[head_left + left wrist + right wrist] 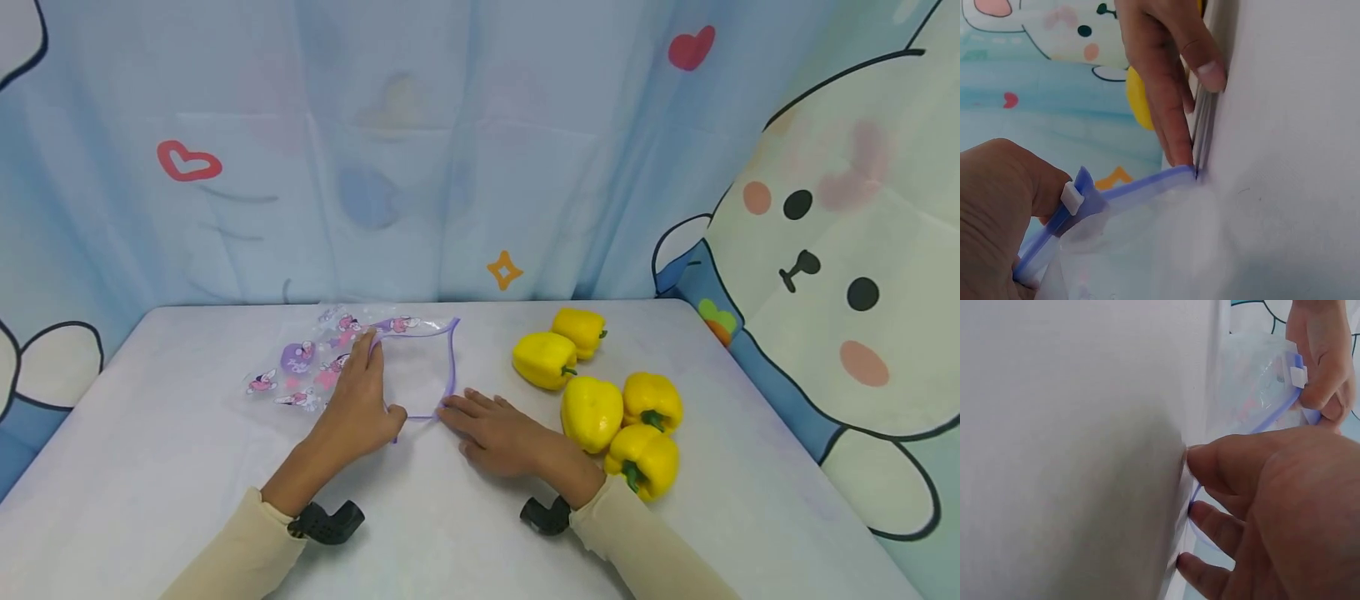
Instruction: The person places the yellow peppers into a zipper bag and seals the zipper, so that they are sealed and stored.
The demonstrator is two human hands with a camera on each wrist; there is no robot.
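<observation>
Fingers of your left hand [358, 408] pinch a clear purple-rimmed plastic bag [330, 375]; your right hand [498, 437] lies outstretched. Slackening could collapse it between them.

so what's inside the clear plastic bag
No item shows inside the clear plastic bag; the yellow peppers lie outside. What the left hand and the printed pictures cover can't be seen.

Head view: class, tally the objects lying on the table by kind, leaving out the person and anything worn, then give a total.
Yellow bell peppers: 5
Clear printed bag with purple edging: 1
Total: 6
</observation>
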